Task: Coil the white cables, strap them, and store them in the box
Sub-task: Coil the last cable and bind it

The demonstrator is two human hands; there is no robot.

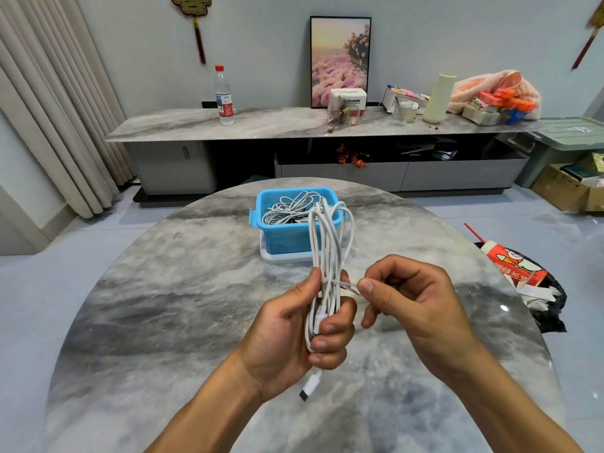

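My left hand (294, 328) grips a coiled white cable (328, 243) upright above the table, its loops rising past my fingers. A white plug (310, 385) hangs below my fist. My right hand (408, 295) pinches the end of a thin clear strap (349, 286) that wraps around the middle of the coil. Behind the coil stands a blue plastic box (287, 238) holding more loose white cables (287, 207); it rests on a white lid (281, 257).
The round grey marble table (163, 322) carries only the box. To the right, beyond the table's edge, a red paper cup (513, 263) sits on a black bag of rubbish. A long sideboard (261, 124) with a bottle and clutter runs along the wall.
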